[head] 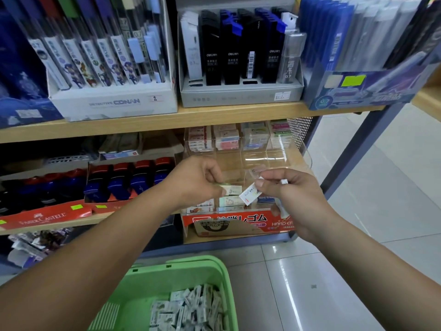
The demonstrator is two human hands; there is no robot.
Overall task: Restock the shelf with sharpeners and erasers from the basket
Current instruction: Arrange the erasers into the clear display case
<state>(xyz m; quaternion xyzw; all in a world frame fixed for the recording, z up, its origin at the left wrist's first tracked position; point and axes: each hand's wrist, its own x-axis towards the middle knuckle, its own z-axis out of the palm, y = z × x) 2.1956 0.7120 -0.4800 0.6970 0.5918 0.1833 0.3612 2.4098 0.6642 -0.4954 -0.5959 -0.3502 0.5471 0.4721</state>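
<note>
Green basket (191,262) is cropped below; right hand (293,199) half-hides its pinched erasers (249,194)

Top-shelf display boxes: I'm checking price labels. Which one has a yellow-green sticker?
The far-right blue box; the white box and grey box carry white tags.

Stationery stock and floor around the work spot
A white Detective Conan box (114,101) of slim lead tubes stands just beside a grey display box (241,94) holding black and blue lead cases; a blue 0.7 box (358,96) with a yellow-green sticker (354,80) sits at its right. Lower left lies a red Faber-Castell tray (45,217). Pale glossy floor tiles (381,175) spread at the right
</note>
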